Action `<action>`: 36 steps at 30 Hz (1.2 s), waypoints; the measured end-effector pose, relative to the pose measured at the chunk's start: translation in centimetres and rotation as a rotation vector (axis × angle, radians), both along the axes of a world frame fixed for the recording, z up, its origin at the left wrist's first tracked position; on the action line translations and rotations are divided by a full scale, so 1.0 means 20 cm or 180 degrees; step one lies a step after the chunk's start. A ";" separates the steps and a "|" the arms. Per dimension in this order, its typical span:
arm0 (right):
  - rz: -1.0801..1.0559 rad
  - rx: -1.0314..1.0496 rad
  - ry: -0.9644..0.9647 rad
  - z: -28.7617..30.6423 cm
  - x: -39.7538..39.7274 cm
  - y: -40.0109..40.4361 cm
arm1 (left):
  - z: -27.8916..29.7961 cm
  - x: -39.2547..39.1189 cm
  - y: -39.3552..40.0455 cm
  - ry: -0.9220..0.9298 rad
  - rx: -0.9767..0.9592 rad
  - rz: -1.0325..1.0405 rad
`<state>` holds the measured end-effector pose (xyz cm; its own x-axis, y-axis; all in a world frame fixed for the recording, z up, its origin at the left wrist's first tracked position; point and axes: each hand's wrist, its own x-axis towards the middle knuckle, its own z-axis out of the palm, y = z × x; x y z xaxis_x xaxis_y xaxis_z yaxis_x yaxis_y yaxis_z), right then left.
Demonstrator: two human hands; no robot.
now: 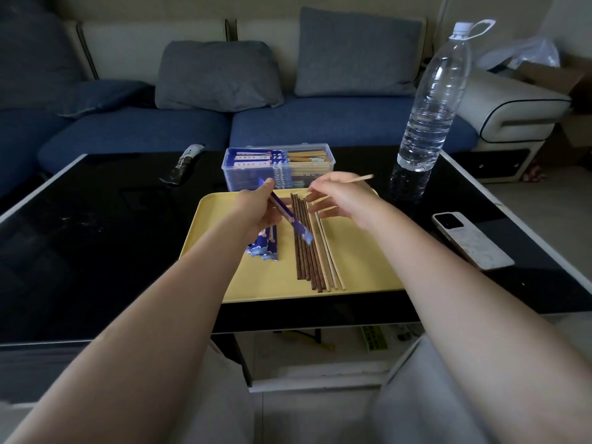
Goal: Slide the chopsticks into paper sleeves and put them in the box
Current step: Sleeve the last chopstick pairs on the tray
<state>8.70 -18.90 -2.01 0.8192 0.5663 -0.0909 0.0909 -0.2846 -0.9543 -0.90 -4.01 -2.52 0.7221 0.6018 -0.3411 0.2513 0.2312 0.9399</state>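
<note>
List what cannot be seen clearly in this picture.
- Head view: right hand covers most of the pale chopstick it holds.
- Left hand hides the blue sleeve's middle.
- Print on sleeves in the box: too small.
- Sleeve's lower end: blurred.

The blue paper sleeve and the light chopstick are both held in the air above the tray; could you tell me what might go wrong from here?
1. The left hand grips the blue sleeve mid-length; a misaimed light chopstick in the right hand could crumple its mouth.
2. The water bottle stands near the right forearm; a sweep toward the box could topple it.
</note>
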 end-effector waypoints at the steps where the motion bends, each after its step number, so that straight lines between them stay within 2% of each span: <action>1: 0.0100 -0.0136 -0.0081 0.00 0.00 0.00 | 0.01 0.01 0.00 -0.0153 -0.0233 0.0165; 5: 0.0146 -0.0180 0.0096 -0.01 -0.01 0.01 | 0.05 -0.01 -0.02 -0.0793 -0.1018 0.0682; 10: -0.0308 0.0377 0.0912 -0.01 0.03 -0.01 | 0.09 -0.05 -0.04 -0.0876 -0.1029 0.0587; 12: -0.0404 0.0478 0.0969 0.00 0.04 -0.02 | 0.10 -0.06 -0.05 -0.0692 -0.0900 0.0587; 14: -0.0398 0.0469 0.0765 0.01 0.04 -0.03 | 0.08 -0.06 -0.04 -0.0253 -0.0208 0.0718; 17: -0.0382 0.0394 0.0461 0.01 0.03 -0.04 | 0.04 -0.05 0.00 0.0101 0.1722 0.0799; 19: -0.0279 0.0311 0.0284 0.01 0.02 -0.03 | 0.04 -0.04 0.00 0.0107 0.2777 0.0200; 21: -0.0096 0.0315 0.0169 0.01 0.01 -0.02 | 0.04 -0.02 -0.04 0.0231 0.3330 -0.0645; 23: 0.0098 0.0315 0.0040 0.02 -0.01 -0.01 | 0.05 -0.02 -0.08 0.0488 0.3623 -0.1237; 25: 0.0233 0.0329 -0.0035 0.03 -0.03 0.00 | 0.05 -0.02 -0.10 0.0579 0.3574 -0.1425; 29: 0.0240 0.0341 -0.0024 0.01 -0.04 0.02 | 0.02 -0.01 -0.07 0.0533 0.2948 -0.1385; 32: -0.0095 0.0582 0.0014 0.00 -0.02 0.01 | 0.01 -0.01 -0.04 0.0533 0.2624 -0.1238; 36: -0.0763 0.1133 0.0434 0.02 0.04 -0.01 | -0.01 -0.02 0.01 0.0716 0.2569 -0.1157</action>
<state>9.54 -19.19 -1.53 0.9251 0.3775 -0.0410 -0.0710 0.0658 -0.9953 -1.24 -3.83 -2.65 0.8813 0.4671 -0.0709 0.3768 -0.6044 0.7020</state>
